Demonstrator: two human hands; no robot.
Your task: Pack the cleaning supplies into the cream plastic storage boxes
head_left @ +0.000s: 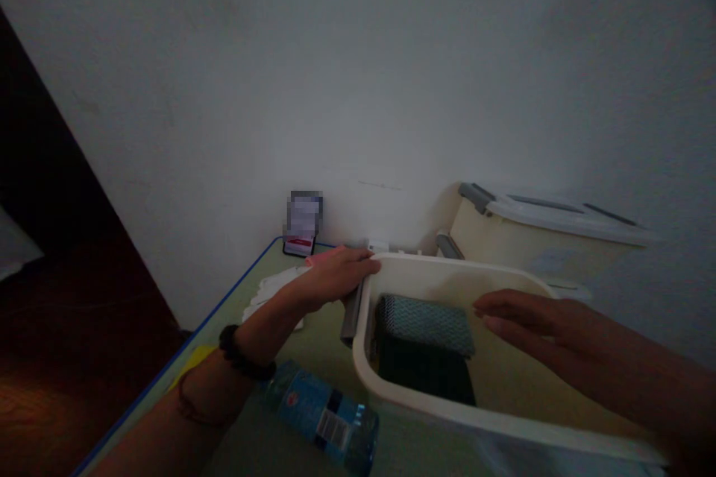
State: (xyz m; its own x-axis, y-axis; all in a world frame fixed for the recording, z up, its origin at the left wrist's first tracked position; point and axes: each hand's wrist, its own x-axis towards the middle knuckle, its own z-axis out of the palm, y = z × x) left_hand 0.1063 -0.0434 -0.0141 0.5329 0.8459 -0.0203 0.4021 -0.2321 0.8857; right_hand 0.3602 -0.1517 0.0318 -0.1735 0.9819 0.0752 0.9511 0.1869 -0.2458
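Note:
A cream plastic storage box (447, 411) with rounded corners stands on the table, its top uncovered. Inside, at its left end, lie a folded grey-green textured cloth (428, 322) and a dark green folded item (425, 369) in front of it. My left hand (335, 273) rests at the box's far left corner, fingers stretched out and fingertips touching the rim, just above a grey side latch (351, 313). Over the box's right part is my right hand (531, 324), its fingers extended and thumb a little apart, holding nothing.
A plastic bottle with a blue label (321, 414) lies on the green table (313, 358) below the box. White gloves or cloths (274, 291) and something pink (324, 255) are by my left hand. A phone (302, 223) leans against the wall; a lidded box (537, 238) stands behind.

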